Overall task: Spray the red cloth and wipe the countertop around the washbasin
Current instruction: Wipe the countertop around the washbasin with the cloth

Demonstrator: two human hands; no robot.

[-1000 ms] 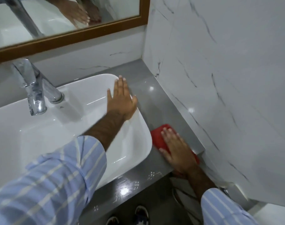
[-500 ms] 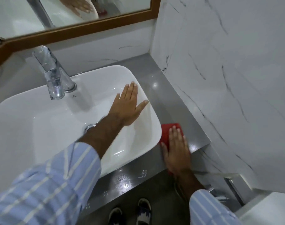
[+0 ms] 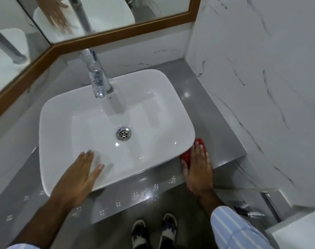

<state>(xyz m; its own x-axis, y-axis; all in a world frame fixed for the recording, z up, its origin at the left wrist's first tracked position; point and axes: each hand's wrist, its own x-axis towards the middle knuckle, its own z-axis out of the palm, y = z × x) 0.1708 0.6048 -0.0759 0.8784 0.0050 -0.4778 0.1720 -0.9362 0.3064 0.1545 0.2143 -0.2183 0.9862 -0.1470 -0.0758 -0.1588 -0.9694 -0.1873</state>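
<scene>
The white rectangular washbasin (image 3: 63,119) sits on a grey countertop (image 3: 203,108). My right hand (image 3: 198,169) lies flat on the red cloth (image 3: 186,155), pressing it onto the countertop at the basin's front right corner. Most of the cloth is hidden under the palm. My left hand (image 3: 77,178) rests flat on the basin's front rim, fingers spread, holding nothing. No spray bottle is in view.
A chrome tap (image 3: 97,76) stands at the basin's back rim, a drain (image 3: 123,134) in its bottom. A wood-framed mirror (image 3: 117,35) runs behind. A marble wall (image 3: 261,87) closes the right side. My feet (image 3: 153,232) stand below the counter's front edge.
My right hand has drawn the red cloth from the right side strip toward the front corner of the basin. My left hand slid from the basin's right rim to its front rim.
</scene>
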